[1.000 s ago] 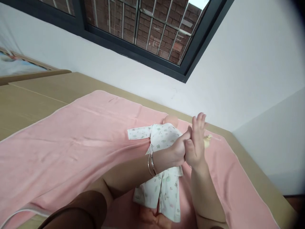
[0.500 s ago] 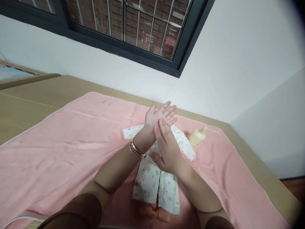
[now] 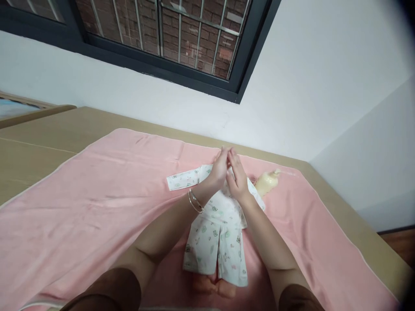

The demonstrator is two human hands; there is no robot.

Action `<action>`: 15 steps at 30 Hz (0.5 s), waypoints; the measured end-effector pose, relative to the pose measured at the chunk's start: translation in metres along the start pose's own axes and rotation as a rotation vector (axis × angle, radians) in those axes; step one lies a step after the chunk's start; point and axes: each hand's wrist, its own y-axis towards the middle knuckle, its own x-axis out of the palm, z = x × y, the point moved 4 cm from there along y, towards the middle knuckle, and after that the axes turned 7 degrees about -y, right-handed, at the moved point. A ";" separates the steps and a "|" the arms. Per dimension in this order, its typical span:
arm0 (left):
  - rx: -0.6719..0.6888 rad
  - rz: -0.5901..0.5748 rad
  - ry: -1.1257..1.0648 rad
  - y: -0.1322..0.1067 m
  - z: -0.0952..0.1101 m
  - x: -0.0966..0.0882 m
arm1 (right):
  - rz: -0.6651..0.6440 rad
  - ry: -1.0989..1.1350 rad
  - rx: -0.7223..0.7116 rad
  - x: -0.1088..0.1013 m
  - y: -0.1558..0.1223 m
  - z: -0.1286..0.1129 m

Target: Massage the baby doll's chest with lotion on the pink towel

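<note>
A baby doll in a white printed outfit lies on a pink towel, its bare feet toward me. My left hand, with bangles on the wrist, and my right hand hover over the doll's head end, which they hide. Both have fingers stretched out, and the fingertips touch each other. Neither hand holds anything. A pale yellow bottle lies on the towel just right of my right hand.
The towel covers a tan surface that runs up to a white wall. A dark-framed barred window is above. A wooden frame shows at the far left. Wooden floor is at the right.
My hands were rubbing together raised above the doll; they have come down to its head end, palms apart and fingertips meeting.
</note>
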 end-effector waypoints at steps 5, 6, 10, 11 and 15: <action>0.076 0.298 0.165 0.024 -0.046 -0.049 | -0.449 -0.107 0.177 0.042 -0.007 0.032; 0.067 0.332 0.175 0.026 -0.055 -0.055 | -0.499 -0.144 0.169 0.046 -0.008 0.034; 0.136 0.349 0.192 0.022 -0.071 -0.062 | -0.518 -0.160 0.178 0.043 -0.007 0.042; 0.152 0.346 0.192 0.021 -0.072 -0.061 | -0.521 -0.162 0.189 0.042 -0.006 0.044; 0.188 0.349 0.220 0.018 -0.070 -0.061 | -0.528 -0.322 0.352 0.039 -0.007 0.047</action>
